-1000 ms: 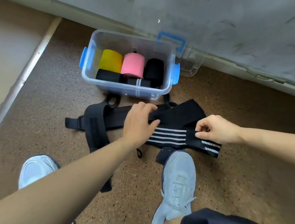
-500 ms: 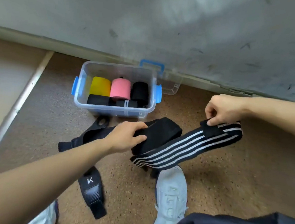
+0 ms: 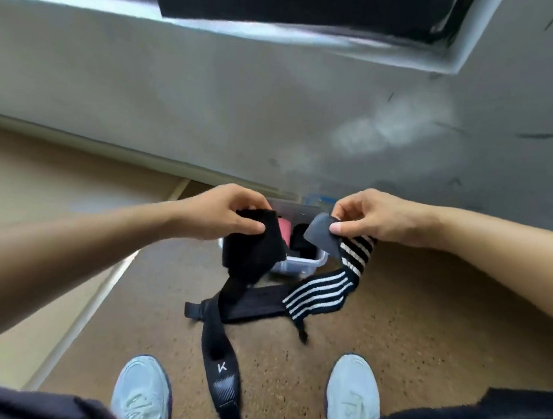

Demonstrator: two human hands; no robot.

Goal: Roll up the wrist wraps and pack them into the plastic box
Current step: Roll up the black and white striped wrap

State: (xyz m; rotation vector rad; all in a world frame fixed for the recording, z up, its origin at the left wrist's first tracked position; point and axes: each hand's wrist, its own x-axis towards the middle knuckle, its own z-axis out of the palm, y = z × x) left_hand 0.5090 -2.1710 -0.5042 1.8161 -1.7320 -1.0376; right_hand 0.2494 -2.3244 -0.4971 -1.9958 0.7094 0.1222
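From my seat the thing to read is the striped wrap (image 3: pixel 323 288): it hangs from my right hand (image 3: pixel 370 216), which pinches its grey tab (image 3: pixel 320 236) between thumb and curled fingers, and its long axis runs from that pinch down and toward my left, sagging until the far end reaches the floor (image 3: pixel 409 328) between the two shoes, where a thin loop (image 3: pixel 301 329) trails off it. So the tab end points up at the right hand and the loop end points down toward me; the right hand is plainly the nearer one to it. My left hand (image 3: pixel 229 216) is closed too, thumb and fingers gripping the upper end of a black wrap (image 3: pixel 252 246), which drops from the grip and lies along the floor toward me, finishing in a stiff end printed with a K (image 3: pixel 222 372). Where the striped wrap meets the dark strap lying crosswise on the floor, I cannot tell whether they are joined or only overlapping. The plastic box (image 3: pixel 303 264) sits on the floor beyond both hands, against the wall, seen in the gap between them, with a pink roll (image 3: pixel 284 228) and something dark inside. I judge nothing is being rolled yet: to wind the striped wrap along its length I would want the left hand free of the black one, and the lower end lifted off the crossing strap so it does not drag it along
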